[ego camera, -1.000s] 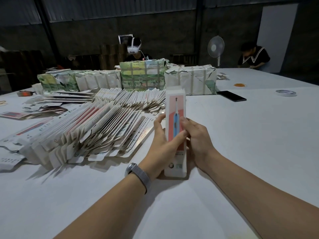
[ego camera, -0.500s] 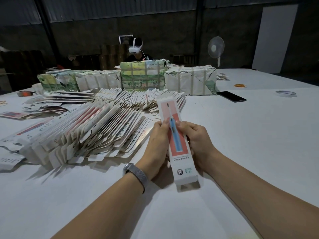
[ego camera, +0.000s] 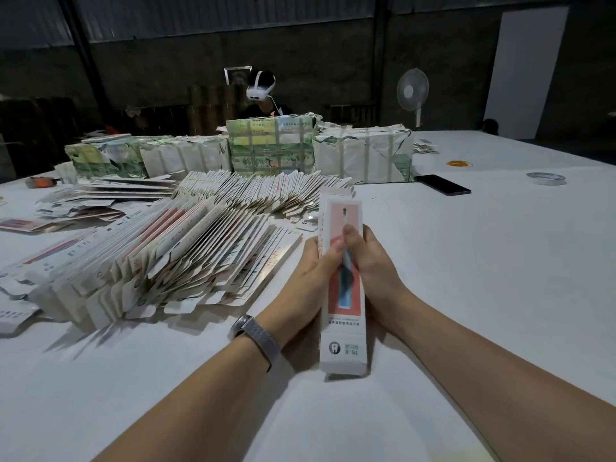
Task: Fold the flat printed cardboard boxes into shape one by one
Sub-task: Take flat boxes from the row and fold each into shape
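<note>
Currently both hands clamped on long printed box (ego camera: pixel 343 295) above near middle of tabletop (ego camera: pixel 483 261). Left hand (ego camera: pixel 313 271) wrapped left side, right hand (ego camera: pixel 373 265) right side, thumbs pressing front, likely squeezing sleeve square. End flaps seemingly not yet tucked. Flat box stack (ego camera: pixel 160 261) waited toward left edge.

You are looking at a dim room where the white table (ego camera: pixel 466 261) catches most of the light, seemingly from overhead, while the back wall (ego camera: pixel 300 61) at twelve o'clock stays nearly black. Soft shadows fall toward you beneath the fanned stack of flat boxes (ego camera: pixel 160 261) at nine o'clock. Wide-angle bending curves the table edges, and distant detail is grainy and soft.
</note>
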Demonstrator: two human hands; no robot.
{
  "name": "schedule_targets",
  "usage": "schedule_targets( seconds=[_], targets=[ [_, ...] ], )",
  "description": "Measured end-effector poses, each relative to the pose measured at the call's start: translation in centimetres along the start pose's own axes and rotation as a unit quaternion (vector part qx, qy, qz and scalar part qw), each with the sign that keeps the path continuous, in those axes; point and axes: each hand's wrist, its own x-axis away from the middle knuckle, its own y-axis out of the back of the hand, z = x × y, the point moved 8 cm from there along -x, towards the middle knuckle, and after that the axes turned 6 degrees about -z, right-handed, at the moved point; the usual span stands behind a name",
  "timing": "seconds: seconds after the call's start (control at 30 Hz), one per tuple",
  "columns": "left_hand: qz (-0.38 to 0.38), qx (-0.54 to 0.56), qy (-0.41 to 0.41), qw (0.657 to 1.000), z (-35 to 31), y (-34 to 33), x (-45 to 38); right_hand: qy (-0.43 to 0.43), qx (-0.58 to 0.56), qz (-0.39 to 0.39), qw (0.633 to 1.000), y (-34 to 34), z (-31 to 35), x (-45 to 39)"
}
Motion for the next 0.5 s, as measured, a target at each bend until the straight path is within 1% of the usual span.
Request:
schedule_targets(
  seconds=[0.13,0.3,0.37,0.43,0.5],
  targets=[
    [0.010,0.020,0.010,1.000,0.3,-0.1,-0.1,0.019,0.034,-0.009,0.999,0.2,0.2,-0.1],
    [0.048,0.000,0.017,0.999,0.9,-0.7,0.1,0.049,0.001,-0.035,0.998,1.0,0.9,-0.2],
    [0.056,-0.003,0.016,0.998,1.0,-0.8,0.2,0.055,0.005,-0.039,0.998,1.3,1.0,-0.2],
    [0.047,-0.013,0.008,0.999,1.0,-0.7,0.1,0.053,0.013,-0.035,0.998,1.3,0.9,-0.1],
    [0.021,-0.015,-0.004,1.000,0.8,-0.3,-0.2,0.049,0.027,-0.028,0.998,1.1,0.8,0.0]
  ],
)
